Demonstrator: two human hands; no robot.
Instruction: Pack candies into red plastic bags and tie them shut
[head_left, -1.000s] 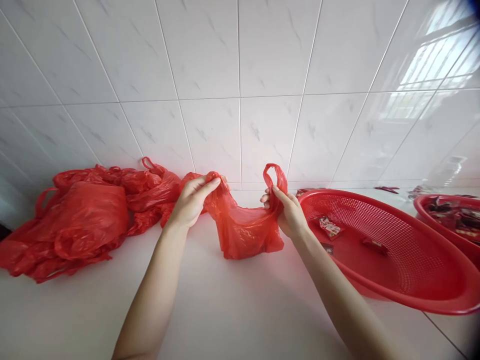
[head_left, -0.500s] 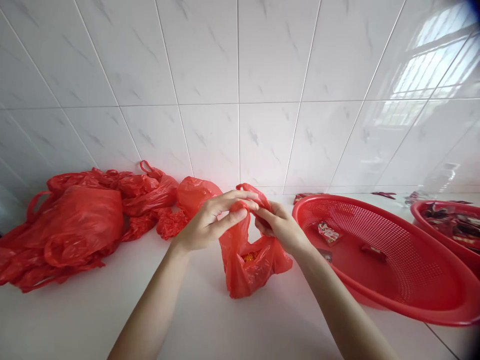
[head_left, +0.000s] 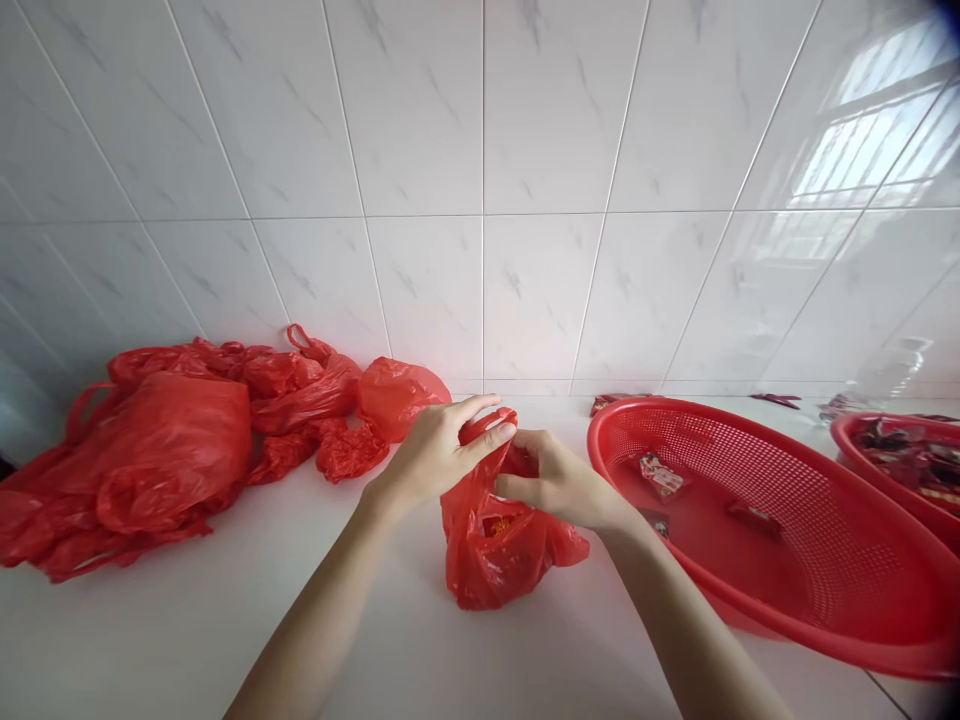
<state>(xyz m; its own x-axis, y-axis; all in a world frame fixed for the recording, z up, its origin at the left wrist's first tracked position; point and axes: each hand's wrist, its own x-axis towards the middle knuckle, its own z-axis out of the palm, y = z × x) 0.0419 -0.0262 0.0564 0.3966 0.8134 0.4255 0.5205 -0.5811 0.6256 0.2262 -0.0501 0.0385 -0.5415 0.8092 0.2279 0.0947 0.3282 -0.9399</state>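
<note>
A red plastic bag (head_left: 499, 565) stands on the white table in front of me, its handles drawn upward. Something orange-yellow shows through a gap in its side; what it is I cannot make out. My left hand (head_left: 442, 445) pinches the top of a handle between thumb and fingers. On the other side, my right hand (head_left: 559, 480) is closed on the bag's upper part, just below and right of the left hand. The right fingertips are partly hidden by the plastic.
A heap of red plastic bags (head_left: 180, 440) lies on the left, with a rounded red bag (head_left: 401, 395) beside it near the tiled wall. On the right is a red perforated basket (head_left: 780, 590) with a few small wrapped packets (head_left: 661, 475). Another red basket (head_left: 862, 450) behind it holds many packets.
Both hands have come down slightly. The right hand has moved lower along the bag, and the bag's neck looks lower and more gathered.
</note>
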